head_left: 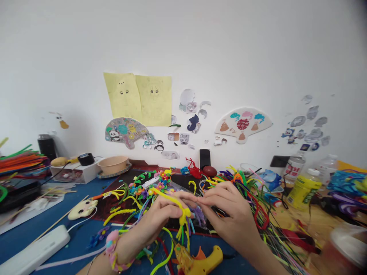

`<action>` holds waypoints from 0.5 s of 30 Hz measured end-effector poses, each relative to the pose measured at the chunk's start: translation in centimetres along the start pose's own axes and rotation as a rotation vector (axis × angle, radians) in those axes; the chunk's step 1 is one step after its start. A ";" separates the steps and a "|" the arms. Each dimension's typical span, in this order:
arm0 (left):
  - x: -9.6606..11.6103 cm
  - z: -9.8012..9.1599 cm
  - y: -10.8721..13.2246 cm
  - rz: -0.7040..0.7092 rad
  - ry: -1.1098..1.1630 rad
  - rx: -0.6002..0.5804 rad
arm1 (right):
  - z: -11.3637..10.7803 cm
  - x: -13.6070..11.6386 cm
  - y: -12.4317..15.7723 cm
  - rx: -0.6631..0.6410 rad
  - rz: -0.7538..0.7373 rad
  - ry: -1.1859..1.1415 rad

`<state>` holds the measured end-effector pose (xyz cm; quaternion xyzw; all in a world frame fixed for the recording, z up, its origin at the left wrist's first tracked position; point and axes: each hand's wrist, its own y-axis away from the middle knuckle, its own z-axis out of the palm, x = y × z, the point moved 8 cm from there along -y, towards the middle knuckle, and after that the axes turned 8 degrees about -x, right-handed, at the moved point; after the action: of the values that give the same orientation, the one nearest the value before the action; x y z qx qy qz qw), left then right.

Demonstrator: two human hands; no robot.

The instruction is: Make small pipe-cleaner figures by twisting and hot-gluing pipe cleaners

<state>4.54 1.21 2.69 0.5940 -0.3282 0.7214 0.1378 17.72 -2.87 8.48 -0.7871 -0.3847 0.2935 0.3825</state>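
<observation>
My left hand (164, 209) holds a bright yellow fuzzy pipe cleaner (169, 198), which runs across its thumb and fingers to a twisted knot with several strands hanging down. The fingers of my right hand (229, 210) are bent and drawn together, their tips meeting those of the left. Anything between these right fingertips is hidden. Below the hands lies a yellow hot glue gun (200, 261) with an orange trigger. Loose yellow pipe cleaner pieces (120, 215) and a cluster of small colourful pipe cleaner flowers (160, 181) are scattered behind and left of my left hand.
A tangle of coloured pipe cleaners (258, 202) spreads at the right, near a yellow bottle (305, 189) and a lidded cup (348, 244). Leftward are a white power strip (37, 248), a face-shaped piece (83, 209) and a peach bowl (113, 165). A phone (204, 158) leans on the wall.
</observation>
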 end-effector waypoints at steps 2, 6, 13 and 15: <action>0.4 0.2 -0.1 -0.010 -0.076 0.001 | -0.5 -0.1 0.1 0.050 0.005 0.023; 0.7 0.1 -0.5 -0.047 -0.190 0.056 | -0.8 0.4 0.1 0.037 0.053 0.045; -1.1 0.6 -0.5 -0.149 -0.478 -0.035 | 1.5 -1.8 0.6 -0.266 -0.296 0.204; -1.4 0.7 -0.5 -0.155 -0.539 -0.060 | 2.3 -2.0 0.9 -0.323 -0.370 0.292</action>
<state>5.71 1.35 1.60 0.7833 -0.3278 0.5148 0.1178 15.29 -4.08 6.83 -0.7884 -0.5043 0.0373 0.3503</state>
